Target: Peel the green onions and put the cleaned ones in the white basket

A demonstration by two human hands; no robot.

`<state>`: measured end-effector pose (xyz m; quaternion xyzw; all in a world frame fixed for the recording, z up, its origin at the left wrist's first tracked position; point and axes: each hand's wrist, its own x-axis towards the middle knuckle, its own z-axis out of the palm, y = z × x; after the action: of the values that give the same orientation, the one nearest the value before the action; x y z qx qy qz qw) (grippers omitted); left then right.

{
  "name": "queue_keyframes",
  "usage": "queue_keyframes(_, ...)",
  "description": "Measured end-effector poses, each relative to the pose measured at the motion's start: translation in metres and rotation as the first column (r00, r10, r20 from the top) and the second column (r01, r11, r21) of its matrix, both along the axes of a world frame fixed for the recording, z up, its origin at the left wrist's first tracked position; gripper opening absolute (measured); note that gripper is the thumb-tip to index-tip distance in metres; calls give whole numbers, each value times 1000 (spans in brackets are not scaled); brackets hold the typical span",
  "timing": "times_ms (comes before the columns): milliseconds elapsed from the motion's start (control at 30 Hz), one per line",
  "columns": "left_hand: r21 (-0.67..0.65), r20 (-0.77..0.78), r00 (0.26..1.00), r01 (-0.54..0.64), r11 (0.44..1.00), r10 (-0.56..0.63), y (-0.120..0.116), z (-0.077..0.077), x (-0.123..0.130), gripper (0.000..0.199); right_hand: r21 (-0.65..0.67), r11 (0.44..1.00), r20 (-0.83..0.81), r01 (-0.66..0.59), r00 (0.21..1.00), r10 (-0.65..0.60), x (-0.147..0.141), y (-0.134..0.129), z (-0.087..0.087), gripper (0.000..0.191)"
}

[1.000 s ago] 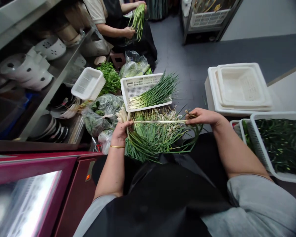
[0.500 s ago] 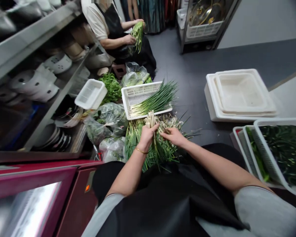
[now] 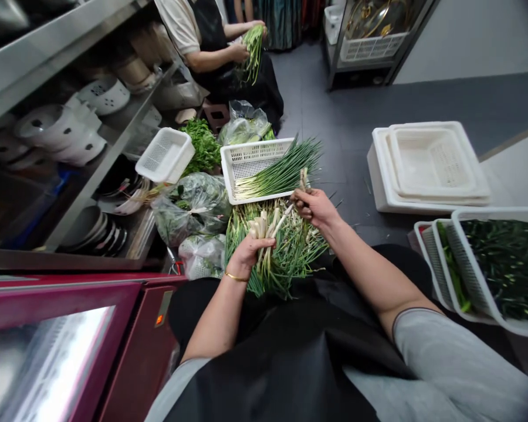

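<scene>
My left hand [image 3: 247,249] is closed around a bunch of spring onions [image 3: 260,225], white ends up and green leaves hanging below. From that bunch one white stalk slants up to the fingertips of my right hand [image 3: 313,206], which pinch its root end. A pale, brownish stalk end [image 3: 304,176] sticks up above my right fist; whether it is held there I cannot tell. Under both hands lies a heap of spring onions [image 3: 299,252] with roots and dry skins. Just beyond, a white basket [image 3: 246,153] holds a bundle of cleaner spring onions [image 3: 286,170].
Bagged greens [image 3: 193,205] and a small white basket [image 3: 165,155] are at left, beside a shelf of pots. A co-worker's hands [image 3: 240,53] hold green stalks at the back. White tubs [image 3: 426,161] and baskets of green vegetables [image 3: 506,264] stand at right.
My right hand has moved up and away from my left, and a white stalk now stretches between them. My left hand has shifted slightly left and down with its bunch.
</scene>
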<state>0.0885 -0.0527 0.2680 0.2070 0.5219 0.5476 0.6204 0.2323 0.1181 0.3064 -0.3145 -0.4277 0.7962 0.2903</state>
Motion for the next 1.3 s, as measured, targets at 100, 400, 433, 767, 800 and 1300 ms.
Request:
queue_keyframes(100,-9,13,1000,-11,1000,11,-9,0,-11,30,116,976,5,186,982,-188,15,28,4,32)
queue_keyframes(400,108,90,994,-66,992,57,-24,15,-33,36,215,959,647,-184,763,1,0,61,-38,18)
queue_keyframes(433,115,86,994,-75,991,65,-22,17,-33,35,166,976,583,-138,812,15,-5,55,-34,15)
queue_keyframes(767,212,-221,914,-297,931,341,25,6,14,38,-215,976,22,-22,999,27,-55,-61,-8,35)
queue_keyframes(800,196,-199,918,-307,931,344,24,6,13,37,-188,980,17,-71,997,76,-54,-63,-8,37)
queue_keyframes(1300,-27,-5,970,-243,970,243,9,16,1,41,282,898,218,-339,934,284,-14,-27,-3,39)
